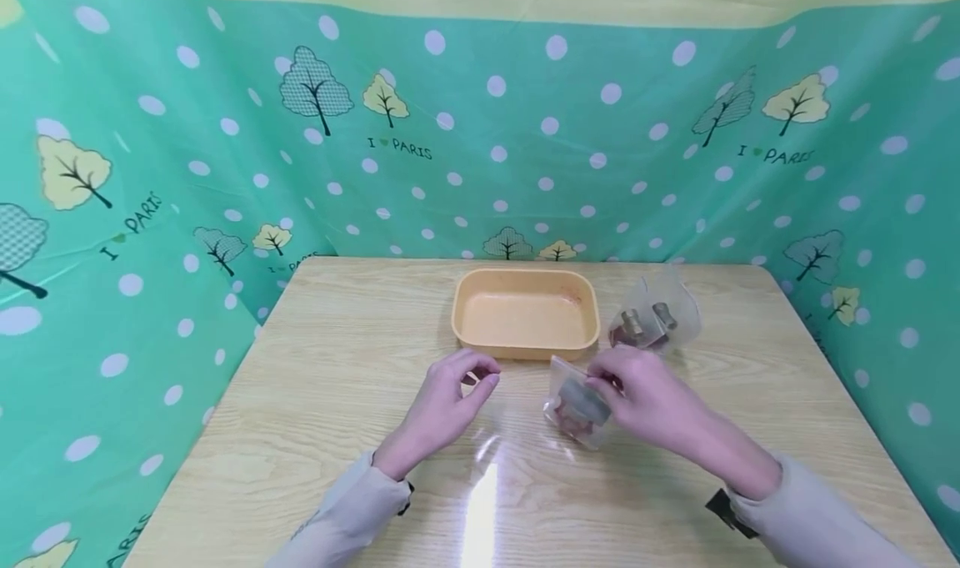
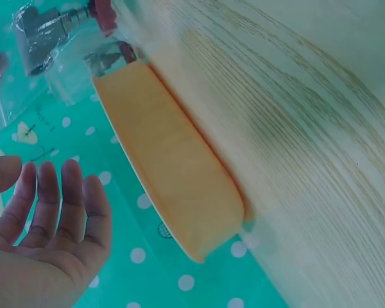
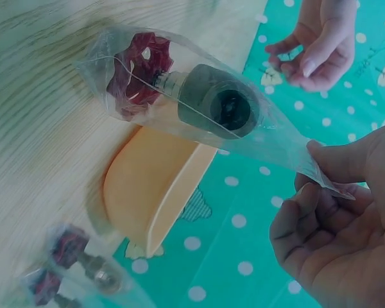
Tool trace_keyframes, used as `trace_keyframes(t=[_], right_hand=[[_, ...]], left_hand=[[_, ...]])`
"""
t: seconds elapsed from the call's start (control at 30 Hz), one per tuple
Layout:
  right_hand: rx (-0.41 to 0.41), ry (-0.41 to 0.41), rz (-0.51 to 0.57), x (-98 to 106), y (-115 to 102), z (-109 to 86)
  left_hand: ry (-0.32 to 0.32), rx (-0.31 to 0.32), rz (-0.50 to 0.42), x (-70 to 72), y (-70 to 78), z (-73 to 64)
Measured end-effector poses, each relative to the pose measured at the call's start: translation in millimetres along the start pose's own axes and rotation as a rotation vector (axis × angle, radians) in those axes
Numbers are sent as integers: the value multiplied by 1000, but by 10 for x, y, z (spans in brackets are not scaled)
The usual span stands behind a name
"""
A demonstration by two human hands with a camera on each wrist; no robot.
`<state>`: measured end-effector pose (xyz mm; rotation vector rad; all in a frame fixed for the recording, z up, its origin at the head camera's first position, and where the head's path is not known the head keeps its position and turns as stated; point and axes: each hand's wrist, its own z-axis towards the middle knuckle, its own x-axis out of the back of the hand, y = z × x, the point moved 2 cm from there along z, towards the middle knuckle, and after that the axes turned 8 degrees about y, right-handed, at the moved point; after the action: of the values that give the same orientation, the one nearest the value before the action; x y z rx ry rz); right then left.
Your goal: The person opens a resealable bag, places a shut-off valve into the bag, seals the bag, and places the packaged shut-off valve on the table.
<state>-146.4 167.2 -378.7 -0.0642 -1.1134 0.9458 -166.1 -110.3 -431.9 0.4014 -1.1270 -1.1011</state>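
My right hand pinches the top edge of a clear plastic bag. Inside that bag is a valve: a grey metal body with an open round port and a dark red handwheel. The bag hangs over the table in front of the tan plastic tray. To the left of the bag, my left hand hovers with fingers loosely bent and nothing in them. In the left wrist view the same left hand shows its palm, apart from the tray.
Behind my right hand, right of the tray, lies another clear bag holding two smaller valves with red handwheels. Everything stands on a light wood-grain table. A green dotted cloth encloses the back and sides.
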Motion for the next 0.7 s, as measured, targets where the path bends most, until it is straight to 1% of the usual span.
trace_keyframes(t=[0.2,0.43,0.53,0.7], right_hand=[[-88,10,-22,138,79,-139],[-222,0,-60,312,147,-278],[-237,17,-68,374,178,-322],[-233,56,-92,454,247,-413]], left_hand=[[13,4,-4,1,18,-3],[4,11,-6,19,53,-11],[6,17,-8,35,71,-12],[9,17,4,54,70,-21]])
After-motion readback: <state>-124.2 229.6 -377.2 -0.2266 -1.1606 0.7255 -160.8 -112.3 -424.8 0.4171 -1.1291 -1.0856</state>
